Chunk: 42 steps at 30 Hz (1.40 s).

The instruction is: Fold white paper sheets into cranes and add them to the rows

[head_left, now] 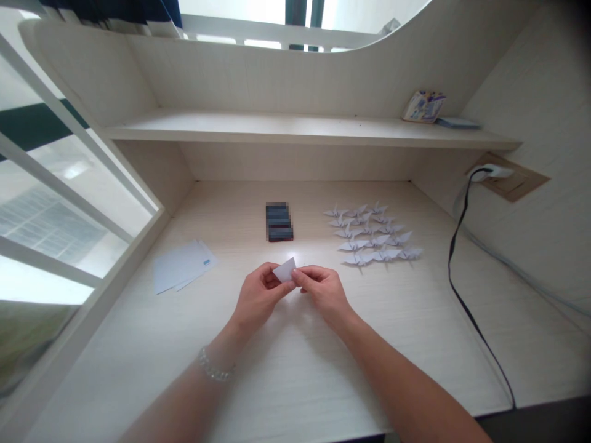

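A small folded piece of white paper (285, 269) is held just above the pale wooden desk (295, 363), pinched from both sides. My left hand (258, 293) grips its left edge with fingers curled; a bead bracelet sits on that wrist. My right hand (322, 287) pinches the right edge. Several white paper cranes (373, 241) lie in rows on the desk behind and to the right of my hands. A few flat sheets of white paper (182, 265) lie to the left.
A dark phone (279, 223) lies behind my hands. A black cable (462, 289) runs from a wall socket (490, 173) down the right side and over the desk's front edge. A shelf (295, 128) above holds a small colourful box (423, 106). A slatted railing (69, 203) borders the left.
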### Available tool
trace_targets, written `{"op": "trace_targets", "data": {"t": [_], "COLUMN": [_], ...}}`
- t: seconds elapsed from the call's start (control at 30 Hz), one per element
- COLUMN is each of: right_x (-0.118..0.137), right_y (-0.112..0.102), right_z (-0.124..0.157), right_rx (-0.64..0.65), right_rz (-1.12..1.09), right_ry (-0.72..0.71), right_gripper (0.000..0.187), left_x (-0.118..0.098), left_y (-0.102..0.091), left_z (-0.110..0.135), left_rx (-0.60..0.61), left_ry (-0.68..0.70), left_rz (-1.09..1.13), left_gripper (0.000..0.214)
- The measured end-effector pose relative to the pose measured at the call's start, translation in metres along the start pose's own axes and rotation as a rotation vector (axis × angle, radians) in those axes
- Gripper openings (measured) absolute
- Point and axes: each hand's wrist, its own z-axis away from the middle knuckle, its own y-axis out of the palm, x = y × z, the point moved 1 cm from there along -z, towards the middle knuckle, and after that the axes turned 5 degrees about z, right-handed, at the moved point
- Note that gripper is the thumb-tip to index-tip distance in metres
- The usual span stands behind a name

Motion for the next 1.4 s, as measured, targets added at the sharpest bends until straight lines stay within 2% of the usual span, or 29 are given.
{"op": "trace_targets", "data": {"t": [0.07,0.23,0.4,0.53,0.7,0.9,1.23,1.4], "right_x": [0.0,0.004,0.004,0.006,0.01,0.011,0.012,0.011], "right_y": [0.0,-0.006,-0.009,-0.01,-0.011,-0.013,-0.012,-0.013], "right_z": [0.0,-0.002,-0.002,-0.001,0.0,0.001,0.002,0.001], "right_rx": [0.042,0.103,0.137,0.188,0.16,0.198,0.197,0.179], "right_rz": [0.013,-0.059,-0.066,-0.037,-0.004,-0.026,-0.124,-0.098], "right_ry": [0.002,0.012,0.055,0.094,0.089,0.105,0.121,0.069], "right_gripper": [0.025,0.024,0.02,0.022,0.022,0.019,0.015,0.014], "left_x": [0.0,-0.003,-0.004,-0.002,-0.001,-0.003,-0.001,-0.002], "left_y": [-0.002,-0.008,-0.008,-0.008,-0.007,-0.007,-0.01,-0.009], "left_z": [0.0,-0.001,-0.002,-0.001,0.001,0.0,0.001,0.0], "left_rx": [0.0,0.104,0.037,0.064,0.062,0.047,0.001,0.033], "left_ry": [-0.01,-0.076,-0.034,-0.048,-0.036,-0.061,-0.057,-0.004], "left_rz": [-0.013,-0.093,-0.098,-0.126,-0.131,-0.098,0.029,-0.082], "left_gripper": [0.027,0.022,0.023,0.025,0.027,0.024,0.011,0.013]}}
